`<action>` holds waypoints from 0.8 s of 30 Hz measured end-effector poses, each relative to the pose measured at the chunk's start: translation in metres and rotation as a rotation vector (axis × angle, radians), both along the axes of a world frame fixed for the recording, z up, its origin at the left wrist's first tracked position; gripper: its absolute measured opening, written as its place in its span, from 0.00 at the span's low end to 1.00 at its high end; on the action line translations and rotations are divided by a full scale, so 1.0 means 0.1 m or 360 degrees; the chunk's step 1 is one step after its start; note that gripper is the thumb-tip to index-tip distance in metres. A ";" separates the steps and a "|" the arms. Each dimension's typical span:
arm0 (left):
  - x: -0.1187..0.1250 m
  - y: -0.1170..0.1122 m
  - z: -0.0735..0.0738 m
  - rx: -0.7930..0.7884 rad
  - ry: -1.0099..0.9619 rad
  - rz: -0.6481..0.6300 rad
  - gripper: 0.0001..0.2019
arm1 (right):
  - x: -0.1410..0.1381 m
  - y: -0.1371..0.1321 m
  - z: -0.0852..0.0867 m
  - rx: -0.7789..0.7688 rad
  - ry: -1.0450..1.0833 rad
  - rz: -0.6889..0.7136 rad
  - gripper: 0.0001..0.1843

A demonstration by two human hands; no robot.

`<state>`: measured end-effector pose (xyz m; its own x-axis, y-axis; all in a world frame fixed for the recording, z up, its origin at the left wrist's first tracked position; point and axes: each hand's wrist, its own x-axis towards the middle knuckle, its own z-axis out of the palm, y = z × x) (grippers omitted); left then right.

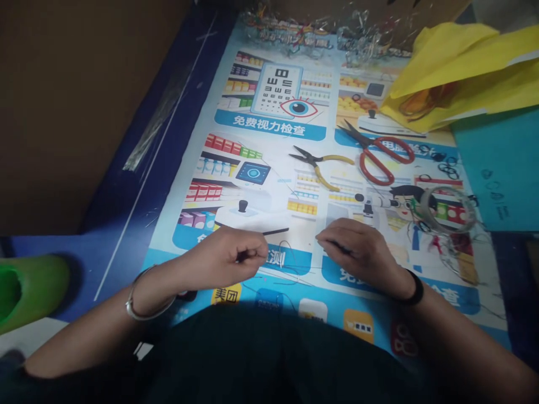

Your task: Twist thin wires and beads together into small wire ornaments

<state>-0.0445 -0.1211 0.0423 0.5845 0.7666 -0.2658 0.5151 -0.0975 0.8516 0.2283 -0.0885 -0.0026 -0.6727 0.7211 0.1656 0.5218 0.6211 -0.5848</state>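
Observation:
Near the front of the printed sheet, my left hand (231,255) is closed, its fingers curled in a loose fist. My right hand (362,252) is also curled, palm down, a short way across from it. What either hand holds, if anything, is hidden. A thin wire or thread (281,255) loops on the sheet between them. Beyond the hands lie yellow-handled pliers (318,165), jaws apart, and red-handled scissors (377,151) with their blades pointing up and left.
A roll of clear tape (448,210) and small dark rings (448,168) lie at the right. Behind them sit a yellow bag (463,73) and a turquoise sheet (497,168). Clear plastic packets (362,39) line the back. Wire strips (147,140) and a green container (37,286) are left.

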 end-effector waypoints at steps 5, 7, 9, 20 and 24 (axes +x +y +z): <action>-0.09 -0.27 -0.08 0.0310 0.0349 -0.0118 0.08 | -0.01 0.00 -0.01 0.0026 -0.0023 -0.0006 0.07; -0.09 -0.37 -0.12 0.0390 0.0416 -0.0105 0.07 | -0.01 0.00 -0.01 0.0036 -0.0030 -0.0015 0.07; -0.08 -0.44 -0.16 0.0472 0.0430 -0.0045 0.07 | -0.01 0.00 -0.02 0.0040 -0.0035 -0.0014 0.07; -0.10 -0.55 -0.25 0.0642 0.0318 0.0130 0.08 | -0.01 0.01 0.01 0.0045 -0.0038 0.0002 0.07; -0.10 -0.55 -0.25 0.0672 0.0355 0.0097 0.08 | -0.01 0.00 0.01 0.0049 -0.0026 -0.0006 0.07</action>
<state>-0.0548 -0.1758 0.0176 0.4990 0.8658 -0.0377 0.6964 -0.3747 0.6120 0.2276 -0.0886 -0.0021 -0.6726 0.7185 0.1770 0.5336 0.6367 -0.5567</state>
